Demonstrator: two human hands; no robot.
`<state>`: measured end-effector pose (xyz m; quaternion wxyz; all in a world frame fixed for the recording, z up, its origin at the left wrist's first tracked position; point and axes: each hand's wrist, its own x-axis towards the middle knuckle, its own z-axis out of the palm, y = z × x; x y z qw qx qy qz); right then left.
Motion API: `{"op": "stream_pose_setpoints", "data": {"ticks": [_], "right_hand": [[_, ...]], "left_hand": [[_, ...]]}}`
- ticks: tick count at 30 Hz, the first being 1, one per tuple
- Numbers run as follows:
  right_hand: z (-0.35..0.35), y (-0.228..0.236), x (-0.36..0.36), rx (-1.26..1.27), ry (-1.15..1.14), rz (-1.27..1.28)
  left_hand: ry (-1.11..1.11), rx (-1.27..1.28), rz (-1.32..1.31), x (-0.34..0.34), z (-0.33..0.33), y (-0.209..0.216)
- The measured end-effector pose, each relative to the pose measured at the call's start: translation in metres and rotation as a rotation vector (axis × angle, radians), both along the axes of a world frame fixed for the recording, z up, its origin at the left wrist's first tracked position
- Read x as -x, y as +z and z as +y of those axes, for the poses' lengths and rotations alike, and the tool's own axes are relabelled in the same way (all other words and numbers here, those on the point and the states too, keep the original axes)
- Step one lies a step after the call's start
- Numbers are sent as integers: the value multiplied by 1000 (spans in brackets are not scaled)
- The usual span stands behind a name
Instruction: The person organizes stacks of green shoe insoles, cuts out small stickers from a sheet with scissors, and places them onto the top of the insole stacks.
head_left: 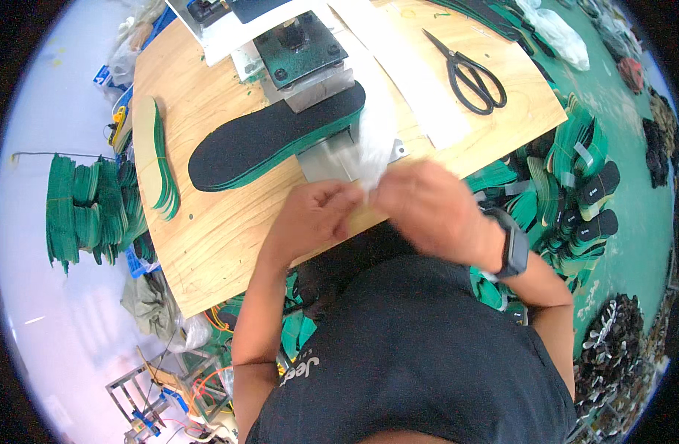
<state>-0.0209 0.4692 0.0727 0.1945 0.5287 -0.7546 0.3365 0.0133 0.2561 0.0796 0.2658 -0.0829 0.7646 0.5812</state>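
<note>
Close to the table's near edge, my left hand (313, 216) pinches the lower end of a white strip (377, 137). My right hand (429, 211), with a dark watch on its wrist, is beside it, fingers closed at the same strip end and slightly blurred by motion. The strip comes down from the back of the table. Just beyond my left hand lies a stack of insoles (258, 144), black on top with green layers below. Its right end sits under the metal block of a press (321, 90). A flat metal plate (328, 159) shows below the stack.
Black-handled scissors (475, 81) lie at the right of the wooden table (213, 255), near a broad white band (421, 89). A banded insole bundle (160, 159) rests at the left. Green insole stacks (88, 211) stand left of the table; more insole piles (576, 200) cover the right.
</note>
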Motion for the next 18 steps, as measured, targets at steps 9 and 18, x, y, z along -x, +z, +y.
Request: {"op": "stream_pose_setpoints", "data": {"ticks": [9, 18], "right_hand": [[24, -29, -28, 424, -190, -1247], [-6, -5, -33, 439, 24, -1381]], "left_hand": [[242, -79, 348, -38, 26, -29], [81, -266, 508, -47, 18, -43]]}}
